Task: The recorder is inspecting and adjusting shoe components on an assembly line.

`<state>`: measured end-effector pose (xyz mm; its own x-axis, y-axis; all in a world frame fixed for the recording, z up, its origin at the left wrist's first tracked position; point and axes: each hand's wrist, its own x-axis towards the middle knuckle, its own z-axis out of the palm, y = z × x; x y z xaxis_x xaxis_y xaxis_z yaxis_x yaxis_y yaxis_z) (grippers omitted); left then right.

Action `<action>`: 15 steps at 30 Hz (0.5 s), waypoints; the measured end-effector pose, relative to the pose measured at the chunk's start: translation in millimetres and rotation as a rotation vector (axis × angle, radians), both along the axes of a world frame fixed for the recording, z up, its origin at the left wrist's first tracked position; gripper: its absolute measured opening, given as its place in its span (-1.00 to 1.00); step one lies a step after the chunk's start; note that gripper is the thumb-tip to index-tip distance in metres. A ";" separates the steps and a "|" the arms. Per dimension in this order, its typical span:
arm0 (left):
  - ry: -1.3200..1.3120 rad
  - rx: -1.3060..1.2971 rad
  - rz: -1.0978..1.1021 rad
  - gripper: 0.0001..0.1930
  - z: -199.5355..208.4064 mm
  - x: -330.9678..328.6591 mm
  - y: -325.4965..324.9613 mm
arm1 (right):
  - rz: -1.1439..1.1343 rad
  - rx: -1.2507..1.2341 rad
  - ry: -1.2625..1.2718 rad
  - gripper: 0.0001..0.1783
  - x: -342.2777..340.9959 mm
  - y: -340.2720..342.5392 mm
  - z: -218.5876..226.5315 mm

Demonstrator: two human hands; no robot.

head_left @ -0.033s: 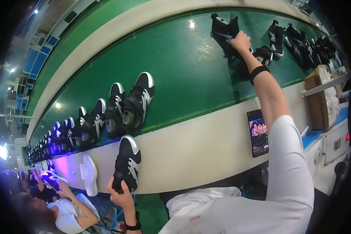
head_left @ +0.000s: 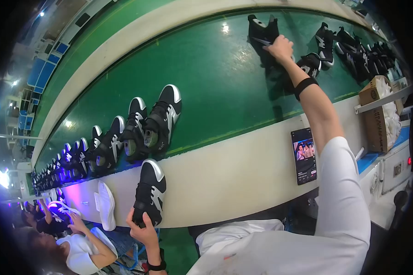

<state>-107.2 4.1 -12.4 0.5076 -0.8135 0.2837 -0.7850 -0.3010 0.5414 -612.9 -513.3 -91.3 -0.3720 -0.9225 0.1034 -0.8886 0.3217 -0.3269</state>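
Note:
My left hand [head_left: 143, 230] grips the heel end of a black sneaker [head_left: 150, 190] with a silver toe and white side marks. Its toe points away from me, over the pale near ledge. With my right arm stretched to the far right, my right hand [head_left: 280, 48] is closed on another black shoe [head_left: 263, 33] above the green belt. Part of that shoe is hidden behind the fingers and wrist. Just right of this hand, a black shoe [head_left: 310, 65] rests on the belt, partly covered by my forearm.
More black sneakers [head_left: 163, 117] line the green belt [head_left: 206, 78] leftward; others [head_left: 353, 55] cluster far right. On the ledge [head_left: 234, 169] lie a white sole-shaped piece [head_left: 106, 205] and a phone [head_left: 303, 156]. A cardboard box [head_left: 376, 117] stands right. Lower left, a person [head_left: 85, 247] handles a shoe.
My right hand and the shoe in it have shifted very slightly left. My left hand and its sneaker look unmoved.

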 end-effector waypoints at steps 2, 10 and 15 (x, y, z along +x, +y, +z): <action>-0.006 -0.002 -0.024 -0.65 0.2 -3.1 -1.7 | 0.109 -0.069 0.116 0.03 10.9 -3.6 -14.3; -0.026 -0.031 -0.024 -0.65 -4.1 -11.4 -12.1 | -0.044 -0.023 -0.317 -0.17 84.8 35.4 8.3; -0.089 0.009 -0.053 -0.54 10.8 -19.4 -21.5 | 0.091 0.376 -1.335 -0.29 125.1 138.6 72.5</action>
<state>-126.6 -17.4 -1.6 0.4370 -0.8413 0.3182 -0.8449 -0.2627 0.4659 -487.8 -374.6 -18.8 0.0707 -0.8415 -0.5356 0.0016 0.5370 -0.8436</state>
